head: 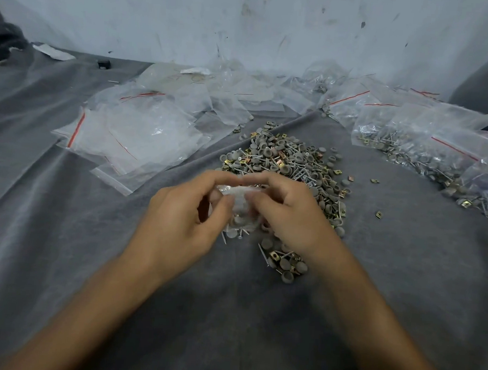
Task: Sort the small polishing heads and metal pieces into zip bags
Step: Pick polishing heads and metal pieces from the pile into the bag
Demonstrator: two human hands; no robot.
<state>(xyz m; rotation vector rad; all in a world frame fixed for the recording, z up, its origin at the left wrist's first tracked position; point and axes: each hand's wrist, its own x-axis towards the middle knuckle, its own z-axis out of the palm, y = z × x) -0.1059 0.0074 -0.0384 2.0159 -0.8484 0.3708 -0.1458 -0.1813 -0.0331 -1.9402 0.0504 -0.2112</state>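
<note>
Two hands: our left hand (179, 212) and right hand (292, 215) pinch one small bag (237, 203).
Pile (289, 159): just behind our hands.

Grey cloth (65, 232), parts pile (289, 161), empty bags (132, 133), filled bags (426, 143)

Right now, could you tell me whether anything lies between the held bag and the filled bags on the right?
The loose pile sits under and beyond the held bag, and stray metal clips dot the cloth toward the filled bags. All lie low, so lifting over them looks feasible.
</note>
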